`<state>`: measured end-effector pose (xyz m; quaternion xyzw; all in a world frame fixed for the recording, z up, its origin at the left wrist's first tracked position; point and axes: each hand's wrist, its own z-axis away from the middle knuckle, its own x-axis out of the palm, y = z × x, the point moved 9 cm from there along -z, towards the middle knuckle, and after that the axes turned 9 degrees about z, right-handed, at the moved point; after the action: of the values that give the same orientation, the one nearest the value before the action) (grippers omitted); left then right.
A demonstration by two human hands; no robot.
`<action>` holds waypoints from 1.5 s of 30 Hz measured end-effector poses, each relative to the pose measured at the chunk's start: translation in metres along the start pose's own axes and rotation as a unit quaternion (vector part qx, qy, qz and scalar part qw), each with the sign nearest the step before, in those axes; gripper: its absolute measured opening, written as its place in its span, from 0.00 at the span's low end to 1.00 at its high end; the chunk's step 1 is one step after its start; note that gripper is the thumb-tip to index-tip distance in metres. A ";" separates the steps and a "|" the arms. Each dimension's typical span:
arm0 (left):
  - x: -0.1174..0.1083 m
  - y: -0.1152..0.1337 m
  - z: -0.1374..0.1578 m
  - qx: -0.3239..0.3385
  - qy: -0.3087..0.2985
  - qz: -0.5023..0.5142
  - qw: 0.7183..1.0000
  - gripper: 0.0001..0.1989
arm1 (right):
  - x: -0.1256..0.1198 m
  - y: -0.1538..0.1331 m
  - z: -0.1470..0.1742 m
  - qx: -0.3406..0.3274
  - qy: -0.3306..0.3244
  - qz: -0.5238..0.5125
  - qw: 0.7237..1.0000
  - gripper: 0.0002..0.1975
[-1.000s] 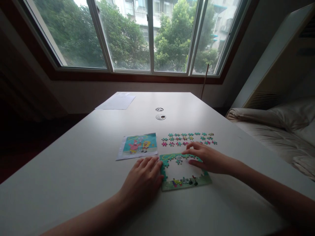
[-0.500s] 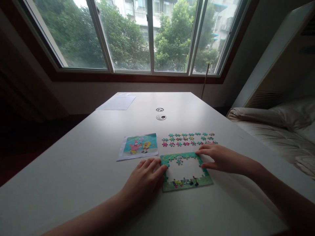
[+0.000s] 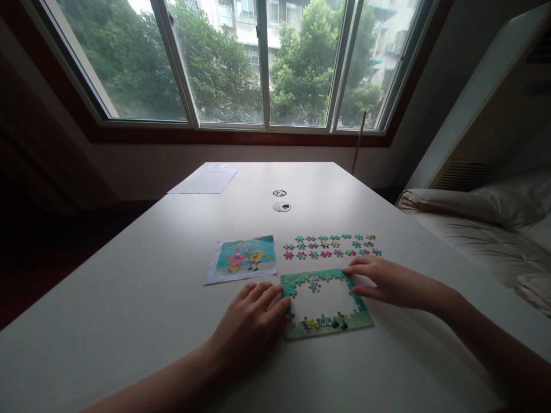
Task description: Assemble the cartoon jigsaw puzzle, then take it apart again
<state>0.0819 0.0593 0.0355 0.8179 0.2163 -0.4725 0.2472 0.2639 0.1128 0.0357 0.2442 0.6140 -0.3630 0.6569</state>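
1. From my end I saw that the right hand had just left the inside of the puzzle board for its far right corner, thumb and finger parted there; no piece showed between them.
2. I judged this meant both hands were minding the board itself, with no loose piece being fitted.
3. The left hand lay against the board's left side, fingers loosely spread; I couldn't tell what its palm covered.
4. The board lay flat on the table, a joined piece hanging from its top border.
5. Unlike the earliest frame, the loose pieces beyond the board were uncovered; the picture sheet, beyond its left corner, hadn't noticeably moved.
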 end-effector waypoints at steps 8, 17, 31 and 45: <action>-0.007 0.007 -0.001 0.022 0.019 0.012 1.000 0.10 | 0.001 0.002 0.000 0.005 -0.001 -0.022 1.000 0.17; -0.009 0.011 -0.003 0.034 0.024 -0.013 0.999 0.12 | -0.003 0.000 0.000 -0.001 0.008 -0.039 0.999 0.15; -0.007 0.014 -0.002 0.045 0.031 -0.012 0.998 0.11 | -0.011 0.019 0.002 -0.002 0.035 -0.028 0.999 0.15; -0.009 0.020 -0.002 0.060 0.044 -0.063 0.995 0.13 | -0.005 0.056 -0.033 0.113 0.179 0.016 0.977 0.12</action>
<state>0.0907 0.0437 0.0483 0.8363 0.2491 -0.4623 0.1578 0.2870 0.1732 0.0297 0.3875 0.6725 -0.3700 0.5106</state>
